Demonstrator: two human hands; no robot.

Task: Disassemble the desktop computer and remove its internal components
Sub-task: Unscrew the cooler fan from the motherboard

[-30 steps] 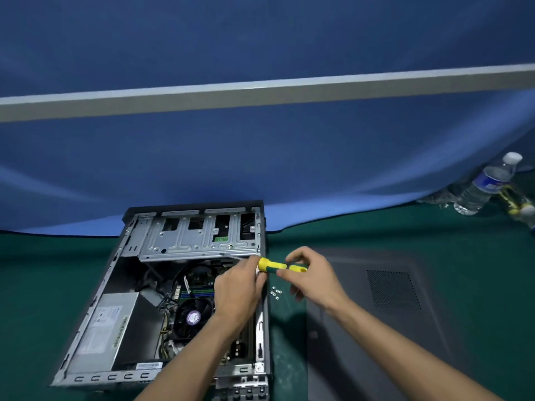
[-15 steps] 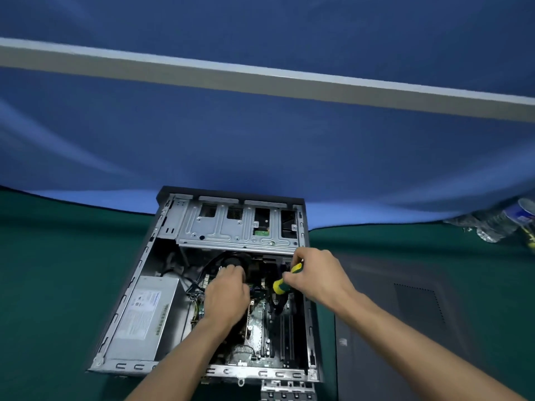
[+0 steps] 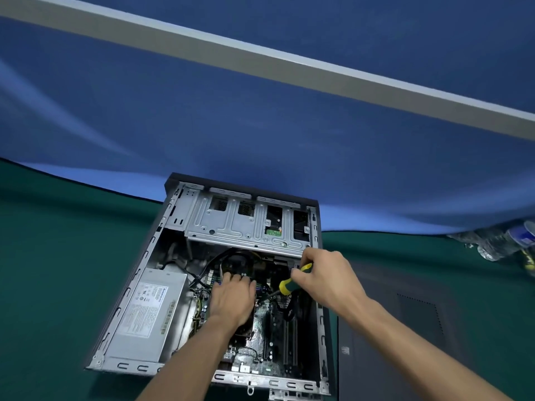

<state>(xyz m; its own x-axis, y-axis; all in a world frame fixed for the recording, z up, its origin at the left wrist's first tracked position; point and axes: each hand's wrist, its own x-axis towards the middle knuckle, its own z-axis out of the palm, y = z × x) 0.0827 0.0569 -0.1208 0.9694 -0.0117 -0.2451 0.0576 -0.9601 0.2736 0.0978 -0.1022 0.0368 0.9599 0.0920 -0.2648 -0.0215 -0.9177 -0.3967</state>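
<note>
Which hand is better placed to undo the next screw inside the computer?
The right hand, probably: it already grips the screwdriver, tip pointing down into the case. The left hand rests flat on the parts inside, holding nothing.

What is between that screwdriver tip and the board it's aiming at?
Nothing visible. The screwdriver in the right hand slants down towards the motherboard; the left hand rests beside it, not across.
</note>
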